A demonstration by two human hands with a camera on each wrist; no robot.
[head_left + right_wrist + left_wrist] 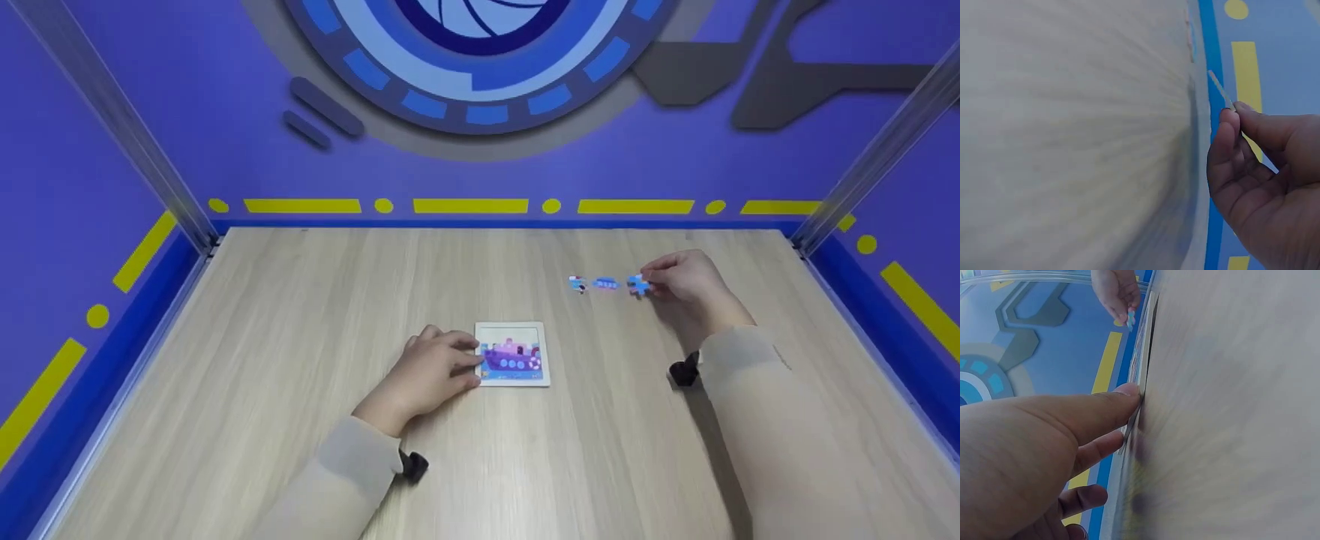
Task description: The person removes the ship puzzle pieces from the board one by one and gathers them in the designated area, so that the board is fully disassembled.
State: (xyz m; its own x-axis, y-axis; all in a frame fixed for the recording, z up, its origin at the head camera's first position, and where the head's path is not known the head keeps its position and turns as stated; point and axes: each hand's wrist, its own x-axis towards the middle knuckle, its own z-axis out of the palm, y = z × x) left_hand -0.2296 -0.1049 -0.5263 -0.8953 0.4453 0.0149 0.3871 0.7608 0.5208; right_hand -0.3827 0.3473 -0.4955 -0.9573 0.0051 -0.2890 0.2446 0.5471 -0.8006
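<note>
My left hand [433, 367] is at the left edge of a square jigsaw puzzle board [547, 360], which lies flat with a white border and a purple-pink boat picture. Its thumb and fingertips hold that edge, and the left wrist view shows the thumb [1106, 408] on the rim. Further back on the right, my right hand [691, 283] pinches a blue jigsaw piece [639, 285] between thumb and fingers. The right wrist view shows the piece [1220, 89] edge-on, tilted. Two more pieces lie to its left: a blue-pink one [606, 283] and a multicoloured one [577, 284].
The wood-grain table [322, 300] meets a blue-purple back wall [480, 180] with yellow dashes. Side walls with metal corner posts [870, 142] stand left and right. Black straps or mounts [684, 371] sit at both wrists.
</note>
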